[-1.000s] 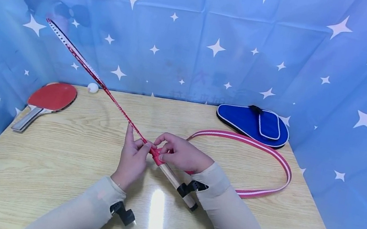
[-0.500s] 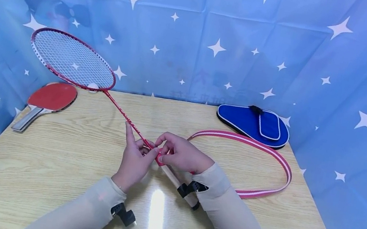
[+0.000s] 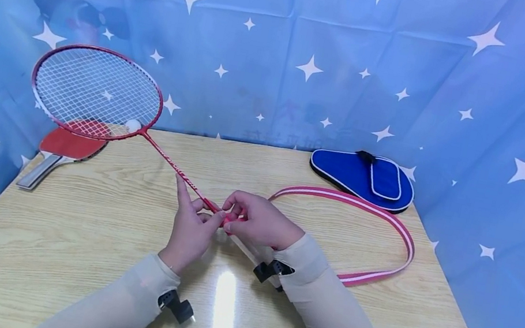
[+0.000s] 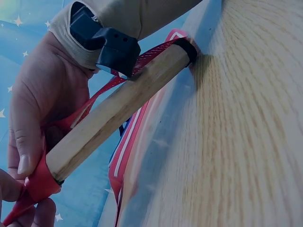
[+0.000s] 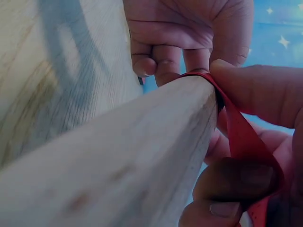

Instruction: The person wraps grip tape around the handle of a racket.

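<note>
Over the desk (image 3: 94, 251), the racket (image 3: 159, 150) slants from far left to near right, its wooden handle (image 4: 118, 109) closer to the right hand (image 3: 265, 223). That hand's fingers curl on the red strip (image 5: 246, 142) wrapping the handle's top; the left hand (image 3: 192, 234) pinches the racket just beside it, index finger extended.

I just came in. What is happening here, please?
A person's left hand holds a racket, and the right hand holds red tape that is round the shaft end of its handle. Below it, the handle is bare. A striped loop spreads rightward. Further back are a paddle, ball and blue case.
</note>
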Motion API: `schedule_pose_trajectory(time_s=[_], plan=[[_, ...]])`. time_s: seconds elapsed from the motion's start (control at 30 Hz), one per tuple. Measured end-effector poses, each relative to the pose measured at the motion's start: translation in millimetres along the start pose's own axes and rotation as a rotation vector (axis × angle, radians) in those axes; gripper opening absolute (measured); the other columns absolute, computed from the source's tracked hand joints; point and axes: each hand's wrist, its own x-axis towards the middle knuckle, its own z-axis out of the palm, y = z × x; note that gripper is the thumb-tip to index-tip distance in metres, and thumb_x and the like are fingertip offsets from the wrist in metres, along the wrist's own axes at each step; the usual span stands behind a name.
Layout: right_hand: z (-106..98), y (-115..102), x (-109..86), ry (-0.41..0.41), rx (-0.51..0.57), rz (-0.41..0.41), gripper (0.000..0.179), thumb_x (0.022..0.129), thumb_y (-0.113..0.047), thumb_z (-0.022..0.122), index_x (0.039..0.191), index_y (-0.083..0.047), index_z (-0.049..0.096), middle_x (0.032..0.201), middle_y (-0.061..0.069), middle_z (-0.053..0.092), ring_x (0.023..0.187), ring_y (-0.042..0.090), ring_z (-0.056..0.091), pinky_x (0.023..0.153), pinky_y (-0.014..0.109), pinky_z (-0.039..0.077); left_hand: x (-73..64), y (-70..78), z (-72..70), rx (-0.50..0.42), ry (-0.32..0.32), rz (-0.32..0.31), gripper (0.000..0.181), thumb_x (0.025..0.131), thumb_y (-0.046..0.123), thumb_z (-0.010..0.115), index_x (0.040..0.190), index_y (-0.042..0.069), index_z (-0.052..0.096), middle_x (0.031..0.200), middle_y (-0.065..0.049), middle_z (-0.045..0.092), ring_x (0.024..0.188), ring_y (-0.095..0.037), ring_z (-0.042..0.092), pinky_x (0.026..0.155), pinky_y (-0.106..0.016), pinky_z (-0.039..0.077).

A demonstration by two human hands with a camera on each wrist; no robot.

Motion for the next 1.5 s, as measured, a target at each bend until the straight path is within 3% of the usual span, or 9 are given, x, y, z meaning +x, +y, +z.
schedule_pose_trajectory(time_s=[0.3, 0.57, 0.8, 0.97, 1.07, 1.27, 1.5], plan=[[-2, -2, -2.2, 0.011, -0.098, -0.006, 0.025, 0.095, -0.007, 0.066, 0.118, -0.015, 0.064, 0.079, 0.0, 0.061, 0.063, 0.011, 0.054, 0.062, 0.025, 0.047, 1.3, -0.8, 0.8, -0.018, 0.017, 0.026, 0.125, 0.097, -0.001, 0.07, 0.163, 0.036, -0.03, 0.115, -0.02, 0.069, 0.078, -0.024, 0.074, 0.066, -0.023, 0.055], [-4, -8, -3.3, -0.007, -0.063, -0.127, 0.026, 0.097, 0.0, 0.062, 0.119, -0.013, 0.064, 0.079, -0.001, 0.062, 0.066, 0.015, 0.054, 0.063, 0.025, 0.046, 1.5, -1.2, 2.0, -0.05, 0.017, 0.021, 0.125, 0.097, 0.0, 0.069, 0.162, 0.038, -0.03, 0.111, -0.02, 0.068, 0.076, -0.025, 0.073, 0.067, -0.023, 0.055], [-5, -3, -1.5, 0.014, 0.017, -0.051, 0.03, 0.092, 0.003, 0.061, 0.119, -0.01, 0.062, 0.08, 0.002, 0.06, 0.067, 0.016, 0.054, 0.064, 0.026, 0.047, 0.3, -0.3, 2.5, -0.051, 0.015, 0.038, 0.125, 0.097, -0.001, 0.07, 0.163, 0.038, -0.029, 0.109, -0.019, 0.068, 0.078, -0.025, 0.074, 0.067, -0.024, 0.056], [-7, 0, -0.3, 0.005, 0.078, -0.041, 0.031, 0.092, 0.006, 0.062, 0.121, -0.004, 0.061, 0.08, 0.004, 0.059, 0.066, 0.017, 0.052, 0.061, 0.026, 0.045, -0.1, 0.9, 2.1, -0.047, 0.009, 0.044, 0.125, 0.097, -0.001, 0.07, 0.163, 0.039, -0.029, 0.108, -0.018, 0.069, 0.08, -0.025, 0.074, 0.068, -0.025, 0.057], [-8, 3, 0.6, -0.003, 0.076, -0.021, 0.033, 0.093, 0.003, 0.064, 0.125, -0.002, 0.059, 0.085, 0.004, 0.062, 0.071, 0.017, 0.056, 0.065, 0.026, 0.048, 0.8, 0.0, 1.6, -0.046, 0.005, 0.043, 0.125, 0.097, -0.001, 0.07, 0.162, 0.039, -0.029, 0.11, -0.021, 0.069, 0.08, -0.024, 0.073, 0.069, -0.024, 0.057], [-12, 6, 1.4, -0.072, 0.104, 0.019, 0.045, 0.098, -0.002, 0.067, 0.141, -0.001, 0.056, 0.106, 0.007, 0.076, 0.094, 0.017, 0.071, 0.084, 0.031, 0.058, 1.7, -0.8, 0.7, -0.053, -0.012, 0.062, 0.124, 0.097, -0.004, 0.068, 0.164, 0.034, -0.029, 0.113, -0.027, 0.068, 0.078, -0.024, 0.072, 0.07, -0.023, 0.057], [-14, 5, 0.9, -0.098, 0.093, -0.001, 0.052, 0.099, -0.004, 0.067, 0.149, -0.005, 0.056, 0.105, 0.005, 0.078, 0.095, 0.015, 0.072, 0.088, 0.03, 0.058, 1.9, -1.0, 0.8, -0.07, -0.016, 0.068, 0.124, 0.096, -0.005, 0.068, 0.164, 0.037, -0.028, 0.112, -0.026, 0.069, 0.079, -0.023, 0.073, 0.073, -0.024, 0.059]])
